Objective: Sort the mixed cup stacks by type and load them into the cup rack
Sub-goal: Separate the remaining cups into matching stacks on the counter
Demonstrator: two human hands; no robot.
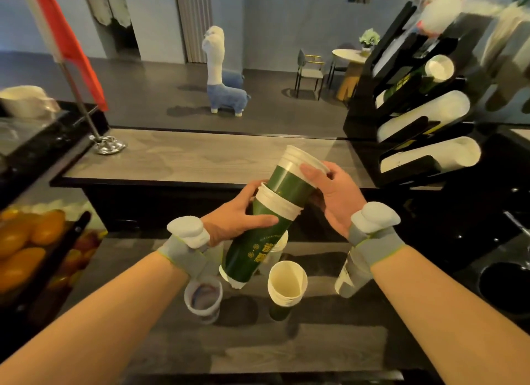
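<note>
i hold a tilted stack of green paper cups (266, 221) above the middle of the grey wooden counter (177, 158), my left hand (243, 212) wrapped around its middle just below a white rim, thumb across the front. my right hand (335, 195) is closed on the upper green cup (289, 181), fingers at its rim beside the translucent plastic cup (301, 158) nested in its mouth. both wrists wear grey straps with pale trackers. on the lower counter surface under the stack stand a clear plastic cup with a purple print (203, 298), an open green cup (286, 287) showing its cream inside, and, just beyond my right wrist, a white stack (348, 281) partly hidden by the strap. the black cup rack (364, 115) sits at the counter's right end, its slanted slots holding one green-and-white stack (415, 80) and two white stacks (424, 117) lying mouth-outward. a small flag on a metal stand (107, 145) rests at the far left corner; oranges (28, 241) sit at the left edge.
</note>
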